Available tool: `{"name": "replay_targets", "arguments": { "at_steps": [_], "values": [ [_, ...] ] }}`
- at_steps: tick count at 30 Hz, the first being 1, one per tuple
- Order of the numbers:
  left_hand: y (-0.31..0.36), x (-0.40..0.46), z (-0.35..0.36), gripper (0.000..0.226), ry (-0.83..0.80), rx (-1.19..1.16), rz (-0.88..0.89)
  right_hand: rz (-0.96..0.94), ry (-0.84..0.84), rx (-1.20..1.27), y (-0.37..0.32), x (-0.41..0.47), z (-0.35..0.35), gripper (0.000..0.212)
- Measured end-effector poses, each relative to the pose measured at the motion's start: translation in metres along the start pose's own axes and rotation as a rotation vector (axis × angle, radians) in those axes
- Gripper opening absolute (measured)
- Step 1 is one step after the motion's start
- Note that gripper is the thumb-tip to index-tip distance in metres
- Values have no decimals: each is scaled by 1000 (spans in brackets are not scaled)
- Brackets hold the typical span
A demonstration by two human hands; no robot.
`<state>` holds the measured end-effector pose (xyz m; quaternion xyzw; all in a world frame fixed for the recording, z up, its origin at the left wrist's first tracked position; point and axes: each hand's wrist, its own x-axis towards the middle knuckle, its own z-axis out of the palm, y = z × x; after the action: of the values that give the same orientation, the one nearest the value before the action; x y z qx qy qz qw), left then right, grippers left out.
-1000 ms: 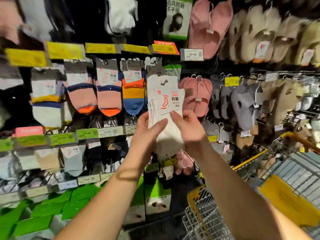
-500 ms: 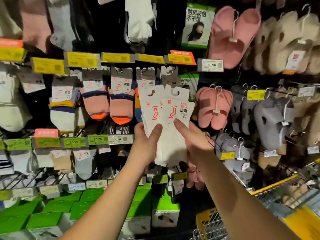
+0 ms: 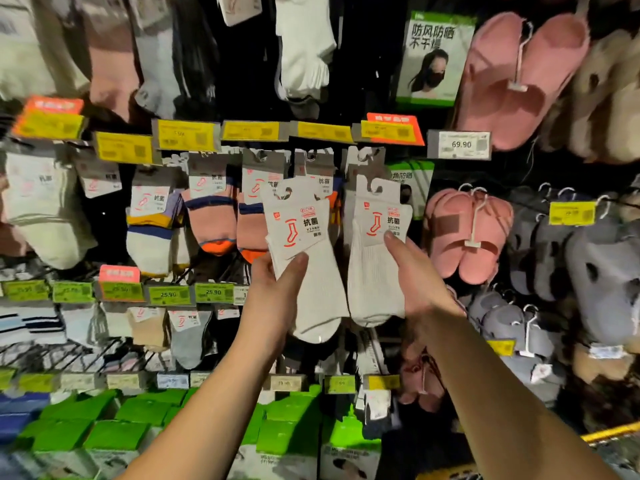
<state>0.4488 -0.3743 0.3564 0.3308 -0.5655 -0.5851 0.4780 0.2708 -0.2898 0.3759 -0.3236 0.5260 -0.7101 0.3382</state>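
Both packs hang below-left of the 69.90 price tag [image 3: 459, 144], apparently off their hooks. The left hand [image 3: 273, 289] closes its grip on the left sock pack [image 3: 304, 244], and the right hand [image 3: 415, 282] on the right sock pack [image 3: 375, 258]. Choosing one probably remains. Hanging socks [image 3: 211, 220] crowd left of the tag; free room lies below it, toward the person.

A: How are the arms dressed?
B: Bare. The left forearm [image 3: 207, 393] and right forearm [image 3: 485, 393] are uncovered down to the lower edge of view.
A: The hands?
B: The left hand [image 3: 273, 299] and right hand [image 3: 415, 282] are bare as well, with short thumbnails.
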Motion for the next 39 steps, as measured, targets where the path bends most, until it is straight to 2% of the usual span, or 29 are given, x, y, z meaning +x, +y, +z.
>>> {"name": "replay_targets", "arguments": {
  "at_steps": [6,12,15,18,21,24,27,31,37,39],
  "values": [
    [7,0,-1,31,4,-24,12,-127,89,-227,-17,47,-9,30],
    [10,2,-1,33,-8,-71,0,-146,87,-382,-31,85,-11,31],
    [11,2,-4,30,-17,-94,-5,-121,95,-419,-29,98,-15,43],
    [11,3,-8,36,-24,-105,-15,-111,104,-516,-25,105,-13,48],
    [13,4,-8,36,-20,-118,-17,-61,190,-695,-26,115,-9,72],
    [15,4,-7,37,-30,-114,-15,23,249,-808,-28,125,-5,80],
    [15,4,-9,40,-22,-111,-17,92,282,-796,-25,135,-4,90],
    [14,4,-12,40,-34,-119,-24,153,282,-756,-21,141,-4,91],
    [13,7,-19,43,-44,-109,-27,160,266,-872,-17,138,-5,100],
    [12,6,-22,41,-53,-117,-32,115,306,-849,-9,131,-8,99]
  ]
}}
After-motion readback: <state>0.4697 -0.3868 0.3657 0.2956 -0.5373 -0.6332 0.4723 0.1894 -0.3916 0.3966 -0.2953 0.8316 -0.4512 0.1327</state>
